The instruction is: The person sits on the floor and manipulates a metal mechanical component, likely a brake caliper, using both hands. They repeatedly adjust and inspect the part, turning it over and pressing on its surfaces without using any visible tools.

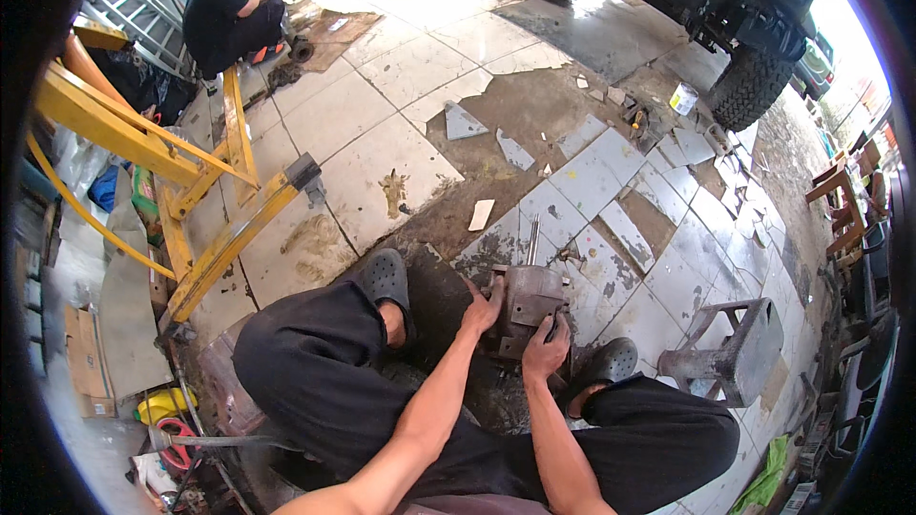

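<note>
A grimy metal gearbox (534, 298) stands on the floor between my legs, its thin bright shaft (533, 238) sticking out on the far side. Against its left side, my left hand (484, 305) grips the casing, the index finger stretched along the edge. Lower down on the right side, my right hand (547, 348) is closed around the casing, with its fingertips on the dark metal. The underside of the gearbox is hidden. My feet, in dark clogs (386, 281), rest to either side of it.
A plastic stool (735, 353) lies tipped on my right. The yellow metal frame (205, 162) of a hoist stands on my left. Broken floor tiles (611, 167) lie ahead, before a large vehicle (706, 0). Another person (229, 19) squats at the far left.
</note>
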The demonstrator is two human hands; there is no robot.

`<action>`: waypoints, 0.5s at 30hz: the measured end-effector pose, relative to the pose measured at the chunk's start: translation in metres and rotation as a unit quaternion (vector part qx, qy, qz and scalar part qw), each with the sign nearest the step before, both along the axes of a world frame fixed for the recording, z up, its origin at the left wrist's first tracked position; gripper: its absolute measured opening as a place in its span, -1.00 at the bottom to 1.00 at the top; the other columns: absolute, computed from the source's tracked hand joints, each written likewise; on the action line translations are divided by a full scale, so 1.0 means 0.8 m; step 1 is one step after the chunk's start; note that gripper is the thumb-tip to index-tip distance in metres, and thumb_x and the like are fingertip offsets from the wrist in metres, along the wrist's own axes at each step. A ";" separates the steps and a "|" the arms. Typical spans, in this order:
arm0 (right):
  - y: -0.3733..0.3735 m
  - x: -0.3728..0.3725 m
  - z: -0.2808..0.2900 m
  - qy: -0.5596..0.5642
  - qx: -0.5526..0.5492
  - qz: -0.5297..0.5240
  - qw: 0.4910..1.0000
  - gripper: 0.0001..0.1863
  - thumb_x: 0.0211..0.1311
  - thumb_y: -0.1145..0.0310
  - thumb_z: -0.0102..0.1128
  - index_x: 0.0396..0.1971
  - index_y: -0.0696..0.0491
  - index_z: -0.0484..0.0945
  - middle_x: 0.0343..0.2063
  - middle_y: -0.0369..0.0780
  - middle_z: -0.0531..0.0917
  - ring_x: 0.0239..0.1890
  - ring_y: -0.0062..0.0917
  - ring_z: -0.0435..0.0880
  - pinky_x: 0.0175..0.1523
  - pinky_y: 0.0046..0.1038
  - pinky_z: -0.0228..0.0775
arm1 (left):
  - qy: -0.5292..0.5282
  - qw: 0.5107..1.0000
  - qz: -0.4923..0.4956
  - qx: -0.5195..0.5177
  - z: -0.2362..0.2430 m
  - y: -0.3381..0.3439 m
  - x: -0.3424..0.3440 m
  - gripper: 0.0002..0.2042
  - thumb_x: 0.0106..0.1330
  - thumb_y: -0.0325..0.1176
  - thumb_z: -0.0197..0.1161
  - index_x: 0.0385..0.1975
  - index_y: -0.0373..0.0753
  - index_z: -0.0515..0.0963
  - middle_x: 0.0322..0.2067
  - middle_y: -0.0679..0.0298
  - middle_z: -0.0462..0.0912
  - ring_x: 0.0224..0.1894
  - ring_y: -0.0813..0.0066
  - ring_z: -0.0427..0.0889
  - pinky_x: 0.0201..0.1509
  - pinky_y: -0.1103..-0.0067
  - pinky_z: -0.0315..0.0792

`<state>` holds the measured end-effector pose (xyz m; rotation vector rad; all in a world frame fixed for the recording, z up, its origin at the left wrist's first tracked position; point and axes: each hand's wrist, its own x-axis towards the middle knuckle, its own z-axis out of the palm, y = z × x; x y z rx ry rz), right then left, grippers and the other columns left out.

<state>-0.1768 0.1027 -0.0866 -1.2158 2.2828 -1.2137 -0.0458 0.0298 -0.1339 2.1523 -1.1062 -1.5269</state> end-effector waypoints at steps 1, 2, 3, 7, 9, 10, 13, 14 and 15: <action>0.001 0.000 -0.001 0.000 -0.001 -0.001 1.000 -0.58 0.45 0.16 0.09 0.03 0.21 0.59 0.08 0.01 0.63 0.26 -0.03 0.48 0.35 -0.10 0.23 | 0.005 1.000 0.003 -0.002 -0.004 -0.003 0.002 0.14 0.25 0.59 -0.33 0.48 -0.19 -0.63 0.17 -0.34 0.50 0.27 -0.23 0.49 0.41 0.09 0.21; 0.002 0.000 -0.002 0.000 -0.002 -0.001 1.000 -0.58 0.45 0.15 0.09 0.03 0.21 0.59 0.08 0.01 0.63 0.26 -0.03 0.48 0.36 -0.11 0.23 | 0.009 1.000 0.007 -0.004 -0.008 -0.005 0.006 0.10 0.29 0.54 -0.34 0.48 -0.18 -0.66 0.18 -0.31 0.50 0.28 -0.23 0.48 0.44 0.04 0.14; 0.001 -0.002 -0.001 0.004 0.000 0.002 1.000 -0.58 0.45 0.15 0.09 0.03 0.21 0.59 0.07 0.01 0.63 0.26 -0.03 0.48 0.36 -0.11 0.23 | -0.007 1.000 -0.008 0.012 -0.012 -0.004 0.008 0.06 0.33 0.50 -0.35 0.47 -0.18 -0.67 0.20 -0.28 0.50 0.28 -0.23 0.48 0.46 -0.01 0.06; 0.002 -0.008 -0.007 0.011 0.003 -0.003 1.000 -0.58 0.45 0.15 0.08 0.03 0.20 0.59 0.06 0.00 0.64 0.25 -0.03 0.48 0.36 -0.11 0.21 | -0.107 0.991 -0.074 0.018 0.013 0.002 -0.010 -0.18 0.50 0.27 -0.41 0.54 -0.13 -0.45 0.12 -0.24 0.57 0.25 -0.22 0.51 0.49 -0.14 -0.14; 0.004 -0.006 -0.008 0.006 0.005 -0.002 1.000 -0.58 0.44 0.15 0.08 0.03 0.20 0.59 0.07 -0.01 0.64 0.25 -0.03 0.48 0.37 -0.10 0.21 | -0.151 0.986 -0.072 -0.003 0.023 0.007 -0.010 -0.27 0.54 0.20 -0.41 0.57 -0.09 -0.22 0.03 -0.26 0.63 0.21 -0.20 0.55 0.48 -0.07 -0.02; 0.004 -0.007 -0.008 0.002 0.007 -0.004 1.000 -0.58 0.44 0.15 0.08 0.03 0.20 0.59 0.07 -0.01 0.64 0.25 -0.03 0.48 0.37 -0.09 0.20 | -0.139 0.988 -0.062 0.006 0.030 0.006 -0.010 -0.27 0.54 0.20 -0.41 0.57 -0.10 -0.21 0.04 -0.25 0.62 0.22 -0.20 0.54 0.47 -0.06 -0.01; 0.004 -0.009 -0.009 0.023 -0.007 -0.005 1.000 -0.57 0.44 0.15 0.11 0.05 0.22 0.59 0.05 0.02 0.65 0.16 -0.02 0.55 0.28 -0.13 0.31 | -0.110 0.993 -0.041 0.029 0.037 0.006 -0.007 -0.22 0.51 0.26 -0.41 0.57 -0.12 -0.24 0.08 -0.26 0.60 0.24 -0.19 0.53 0.46 -0.04 0.03; 0.004 -0.008 -0.009 0.035 -0.016 -0.004 0.999 -0.56 0.44 0.15 0.12 0.05 0.23 0.58 0.04 0.04 0.65 0.12 -0.02 0.58 0.23 -0.15 0.36 | -0.104 0.993 -0.040 0.031 0.034 0.006 -0.009 -0.18 0.48 0.31 -0.41 0.57 -0.12 -0.28 0.09 -0.26 0.59 0.24 -0.19 0.52 0.46 -0.04 0.04; 0.004 -0.009 -0.009 0.038 -0.014 -0.004 0.999 -0.55 0.44 0.15 0.12 0.06 0.23 0.58 0.04 0.04 0.65 0.12 -0.02 0.57 0.23 -0.15 0.35 | -0.097 0.994 -0.040 0.034 0.031 0.006 -0.013 -0.14 0.46 0.35 -0.41 0.57 -0.12 -0.32 0.11 -0.27 0.58 0.25 -0.19 0.51 0.46 -0.04 0.04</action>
